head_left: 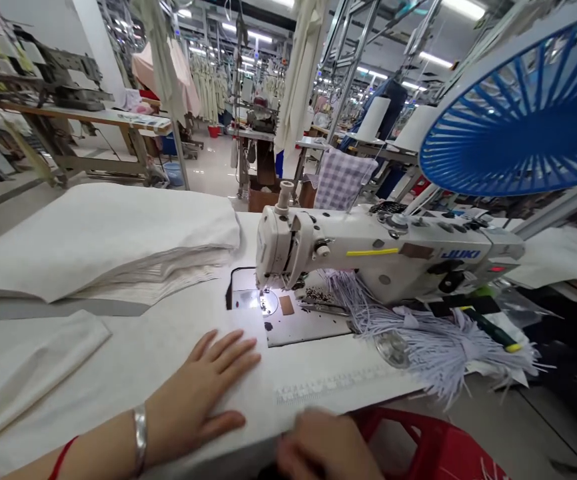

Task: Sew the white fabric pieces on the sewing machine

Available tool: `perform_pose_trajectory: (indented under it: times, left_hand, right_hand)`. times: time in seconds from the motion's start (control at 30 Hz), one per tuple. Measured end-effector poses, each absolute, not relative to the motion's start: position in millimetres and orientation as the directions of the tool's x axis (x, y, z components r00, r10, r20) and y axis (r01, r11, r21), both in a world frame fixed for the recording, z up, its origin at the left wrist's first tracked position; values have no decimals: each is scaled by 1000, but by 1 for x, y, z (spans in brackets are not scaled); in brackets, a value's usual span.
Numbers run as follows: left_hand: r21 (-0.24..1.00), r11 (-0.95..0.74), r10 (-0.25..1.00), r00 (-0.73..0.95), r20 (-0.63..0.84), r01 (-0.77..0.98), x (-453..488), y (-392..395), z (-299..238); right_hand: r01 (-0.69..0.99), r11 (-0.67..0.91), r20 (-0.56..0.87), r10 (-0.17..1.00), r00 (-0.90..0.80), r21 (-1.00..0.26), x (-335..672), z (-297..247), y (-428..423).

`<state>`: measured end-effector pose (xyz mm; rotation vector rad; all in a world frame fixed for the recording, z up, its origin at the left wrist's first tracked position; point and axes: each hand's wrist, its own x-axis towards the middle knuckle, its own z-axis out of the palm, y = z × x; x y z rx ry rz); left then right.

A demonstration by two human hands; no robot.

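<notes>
My left hand (203, 393) lies flat with fingers spread on white fabric covering the table, in front of a white JUKI sewing machine (383, 250). A silver bangle and a red thread circle that wrist. My right hand (323, 447) is blurred at the table's front edge, and its fingers are curled and partly cut off by the frame. I cannot tell whether it holds the cloth. A folded stack of cream fabric (103, 243) lies left of the machine's needle area (268, 300), with a loose cream piece (28, 373) nearer me.
A bundle of pale lavender cords (438, 333) and a green-handled screwdriver (488, 327) lie right of the needle plate. A blue fan guard (518, 107) looms at upper right. A red stool (418, 440) stands below the table edge. Other sewing stations and hanging garments fill the background.
</notes>
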<state>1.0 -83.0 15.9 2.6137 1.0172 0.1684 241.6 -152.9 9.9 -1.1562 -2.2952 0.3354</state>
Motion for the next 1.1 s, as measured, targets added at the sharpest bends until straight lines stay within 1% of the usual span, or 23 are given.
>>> perform_pose_trajectory:
  times: [0.07,0.1,0.13,0.2,0.27,0.33,0.43,0.53,0.6,0.67,0.73,0.8,0.87,1.0,1.1]
  left_hand:
    - [425,-684,655,756,-1,593,4,-80,20]
    - [462,-646,688,725,7,608,8,-74,24]
    - [490,-586,745,667,12,645,14,-65,27]
    - [517,-436,867,498,22,736,28,-43,33]
    - [525,-339,922,386,21,781,40,-22,36]
    - [552,-317,923,386,-10,771,48,-9,37]
    - [649,-274,901,425,-85,710,50,-5,38]
    - [769,-190,872,464,-154,611,45,-5,40]
    - [831,-134,848,497,-186,540,41,-3,42]
    - [868,-82,823,524,-218,489,38,0,44]
    - [882,-33,806,534,-255,470,35,3,44]
    - [883,14,810,513,-285,469,33,4,44]
    - [887,63,830,469,-301,457,32,5,43]
    - [907,163,857,400,-325,387,34,3,41]
    - [910,237,851,379,-363,340,34,1,41]
  right_hand:
    - [704,491,314,871,-378,-513,234,19,-119]
    - [733,435,293,899,-325,-523,229,21,-101]
    - [770,388,273,919,-284,-506,223,21,-86]
    - [835,327,248,940,-236,-444,212,17,-64]
    - [863,300,242,946,-214,-408,205,9,-55]
    - [859,287,256,948,-190,-424,205,3,-55]
    - [837,259,289,949,-127,-482,207,2,-57]
    - [770,223,276,959,-64,-597,203,9,-53]
    - [669,154,175,984,-36,-727,198,13,-50]
    - [532,62,57,998,-26,-845,192,15,-51]
    - [408,13,6,1000,-19,-913,187,15,-53]
    - [340,23,21,1000,-10,-940,184,13,-57]
    - [338,52,52,999,-9,-940,184,11,-60]
    - [451,163,157,986,-49,-878,184,7,-63]
    - [584,259,261,962,-84,-770,184,4,-64]
